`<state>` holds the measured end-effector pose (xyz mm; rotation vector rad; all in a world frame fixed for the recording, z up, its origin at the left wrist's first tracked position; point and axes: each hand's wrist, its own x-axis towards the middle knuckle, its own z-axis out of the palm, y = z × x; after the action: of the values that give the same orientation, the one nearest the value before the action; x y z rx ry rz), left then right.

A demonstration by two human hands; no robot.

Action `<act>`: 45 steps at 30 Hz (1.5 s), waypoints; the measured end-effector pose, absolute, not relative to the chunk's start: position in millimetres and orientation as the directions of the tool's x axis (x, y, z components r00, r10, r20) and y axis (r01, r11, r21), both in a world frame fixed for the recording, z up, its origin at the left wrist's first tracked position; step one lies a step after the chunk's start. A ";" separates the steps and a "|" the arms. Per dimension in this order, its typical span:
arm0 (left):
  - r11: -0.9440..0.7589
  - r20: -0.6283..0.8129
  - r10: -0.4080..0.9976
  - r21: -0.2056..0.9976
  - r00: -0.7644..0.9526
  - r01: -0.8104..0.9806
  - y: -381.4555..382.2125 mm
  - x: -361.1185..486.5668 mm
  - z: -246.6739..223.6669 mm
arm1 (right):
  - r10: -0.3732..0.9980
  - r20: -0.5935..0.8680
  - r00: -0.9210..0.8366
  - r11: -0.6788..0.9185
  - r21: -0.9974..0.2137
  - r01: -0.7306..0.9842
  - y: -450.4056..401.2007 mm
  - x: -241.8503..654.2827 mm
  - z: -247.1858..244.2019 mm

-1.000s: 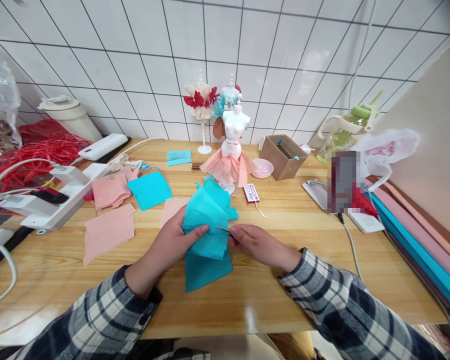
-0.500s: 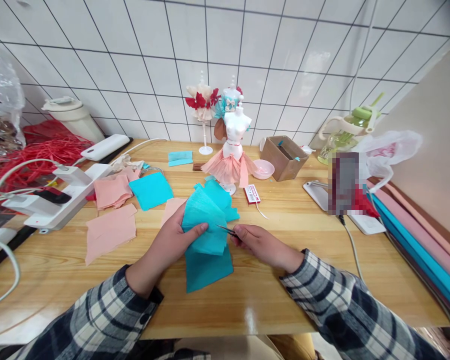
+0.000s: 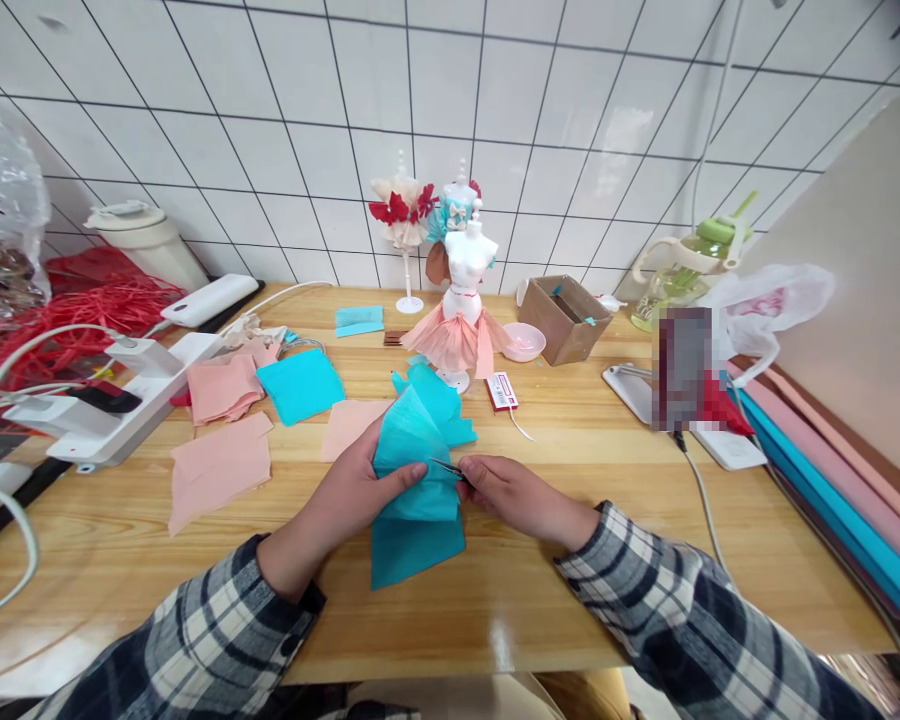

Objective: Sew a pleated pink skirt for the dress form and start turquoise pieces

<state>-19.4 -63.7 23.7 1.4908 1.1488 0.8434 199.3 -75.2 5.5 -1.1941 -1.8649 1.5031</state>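
My left hand pinches a sheet of turquoise crepe paper between thumb and fingers. The sheet is bunched and fans out above the thumb. In my right hand is a pair of small scissors, whose thin pointed metal blades lie against the paper near the left thumb. My fingers cover the handles. Under the held sheet, another turquoise piece rests on the table, and more turquoise paper lies just behind. A white dress form in a peach paper skirt stands beyond my hands.
Peach sheets and a turquoise square lie to the left, beside a power strip with cables. Behind are a pink bowl and a cardboard box. Paper rolls and a green-lidded bottle are at right.
The upper edge of the held turquoise paper has folded inward and its fan looks narrower. Both hands have shifted only slightly, with the blades still at the sheet. The view has moved a little.
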 end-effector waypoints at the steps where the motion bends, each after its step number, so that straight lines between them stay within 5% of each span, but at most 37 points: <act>1: -0.019 -0.054 0.953 0.971 0.298 0.238 -63.8 -19.5 23.2 | 0.841 -0.162 -0.517 0.022 -0.943 0.332 -75.3 199.0 5.5; 45: -0.055 -0.026 0.911 0.981 0.412 0.184 -67.5 -19.3 24.7 | 0.839 -0.088 -0.537 0.139 -0.919 0.370 -75.2 196.3 11.0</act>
<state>-19.3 -67.5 24.7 1.5295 1.0104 0.7996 196.3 -75.2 11.0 -1.1562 -1.9713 1.3815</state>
